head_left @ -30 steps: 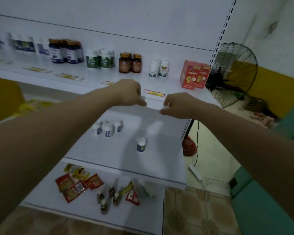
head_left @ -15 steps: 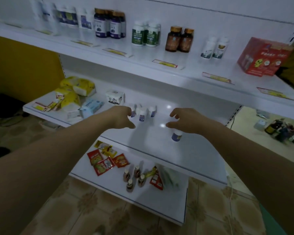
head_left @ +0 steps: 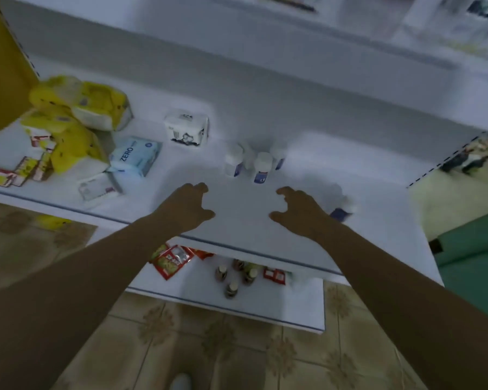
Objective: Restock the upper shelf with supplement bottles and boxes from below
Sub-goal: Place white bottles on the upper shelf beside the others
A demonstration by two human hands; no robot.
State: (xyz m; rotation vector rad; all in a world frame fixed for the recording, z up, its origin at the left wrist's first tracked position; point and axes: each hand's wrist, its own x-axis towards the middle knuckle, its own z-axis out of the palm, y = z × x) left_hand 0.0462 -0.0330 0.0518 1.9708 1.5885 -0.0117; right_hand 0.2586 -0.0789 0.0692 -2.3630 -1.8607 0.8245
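Observation:
Several small white bottles with blue labels [head_left: 261,167] stand in a cluster on the middle shelf [head_left: 378,220]. One more white bottle [head_left: 343,209] stands alone to the right, partly hidden behind my right hand [head_left: 296,211]. My left hand [head_left: 188,208] hovers over the shelf in front of the cluster, fingers curled and apart, holding nothing. My right hand is likewise open and empty, a little short of the cluster. The upper shelf [head_left: 350,40] is a blurred white edge at the top.
Yellow packets [head_left: 76,114], a white box [head_left: 186,129] and a blue ZERO pack [head_left: 135,154] lie on the middle shelf's left. The bottom shelf [head_left: 293,308] holds red sachets [head_left: 171,260] and small brown bottles [head_left: 233,280]. Tiled floor lies below.
My view has tilted down from the upper shelf to the middle one. Both hands have dropped from the upper shelf's edge to just in front of the white bottles, still empty.

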